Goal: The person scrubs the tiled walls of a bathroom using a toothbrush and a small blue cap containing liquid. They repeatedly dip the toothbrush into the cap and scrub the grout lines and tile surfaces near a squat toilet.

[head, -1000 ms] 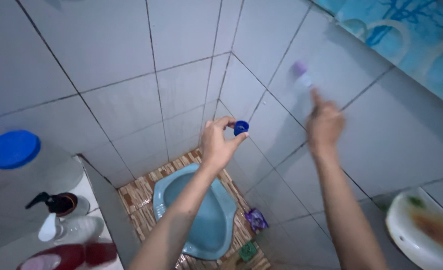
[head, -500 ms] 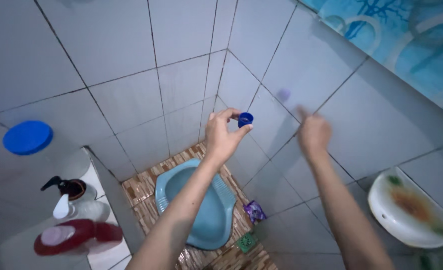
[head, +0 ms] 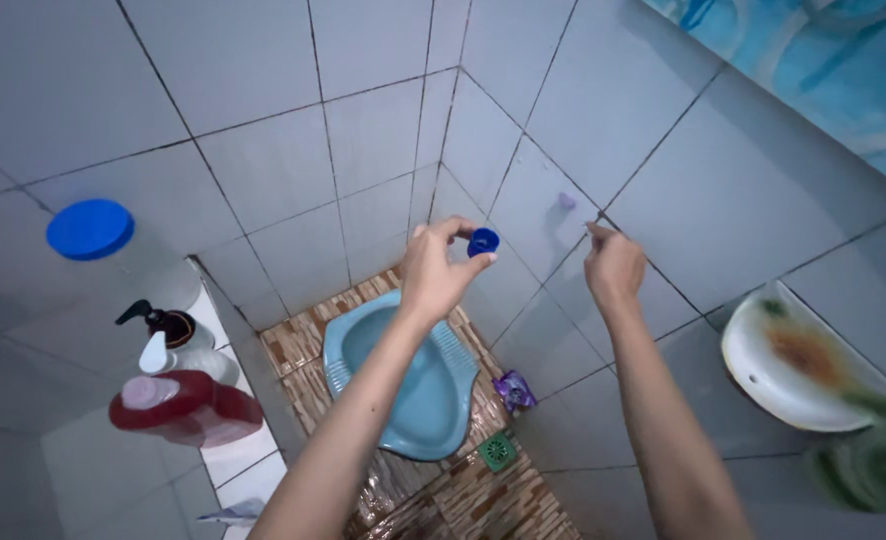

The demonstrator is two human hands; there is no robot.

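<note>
Up near the corner of the grey tiled wall (head: 263,170), the left hand (head: 433,275) pinches a small blue cap (head: 482,241) between thumb and fingertips. Just to its right, the right hand (head: 613,268) is clenched around something blurred with a pale purple tip (head: 566,201), held against the wall. Below lies a blue squat toilet (head: 403,390) on the brown tiled floor (head: 303,350). At the ledge on the left stand a red bottle (head: 188,410) and a pump bottle (head: 168,340).
</note>
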